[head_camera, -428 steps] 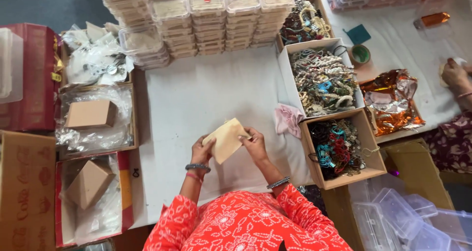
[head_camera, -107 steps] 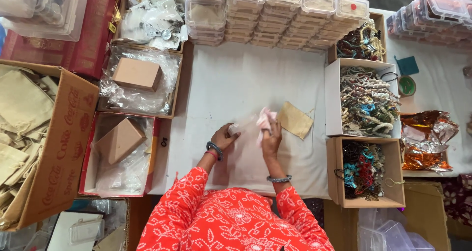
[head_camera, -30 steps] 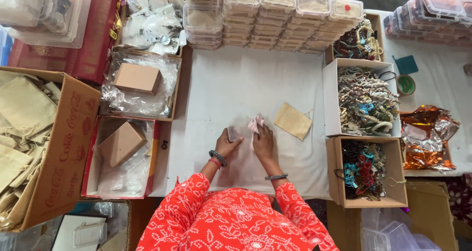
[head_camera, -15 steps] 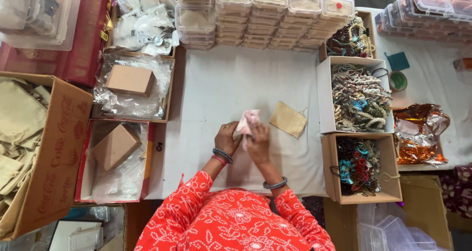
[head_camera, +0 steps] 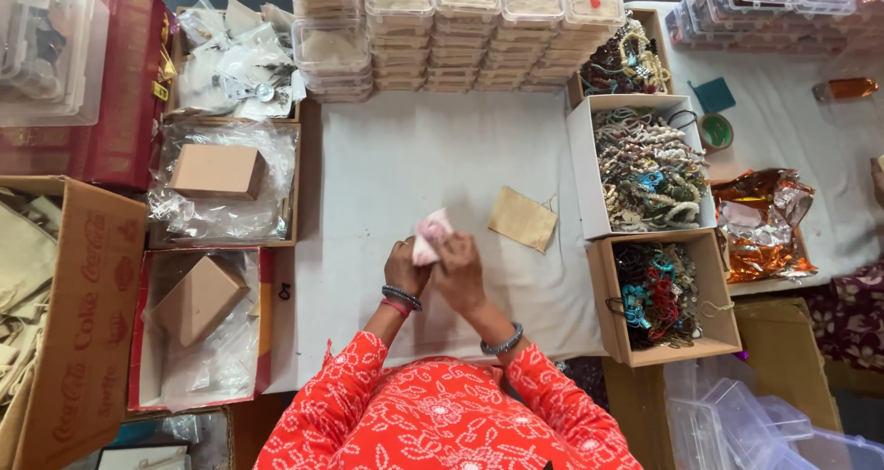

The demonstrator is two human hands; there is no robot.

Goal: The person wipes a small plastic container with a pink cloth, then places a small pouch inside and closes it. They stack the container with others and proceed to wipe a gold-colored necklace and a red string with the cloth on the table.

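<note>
Hands meet over the middle of the white table (head_camera: pixel 414 157), both closed on a small pink cloth (head_camera: pixel 431 236). The left hand (head_camera: pixel 403 266) pinches its lower edge while the right hand (head_camera: pixel 460 269) folds over it from the side, so the cloth stands up between the fingertips, bunched and partly hidden. A second ago the two hands lay a little apart with the pink cloth low between them; now they have drawn together and lifted it off the table, which suggests that the folding or wrapping of it is in full swing. The tan pouch (head_camera: pixel 523 218) has been put down and lies flat just to the right of the hands, untouched, where much earlier it was held in both.

To the right stand open boxes: a white box (head_camera: pixel 582 175) heaped with pale beaded strings and a brown box (head_camera: pixel 608 304) with dark and turquoise beads. Stacks of clear plastic containers (head_camera: pixel 479 28) line the far edge. On the left, shallow trays hold small cardboard boxes (head_camera: pixel 219 171) on crinkled plastic, beside a large carton (head_camera: pixel 83 313) of tan pouches. Orange foil bags (head_camera: pixel 760 221) lie on a second cloth-covered surface further right.
</note>
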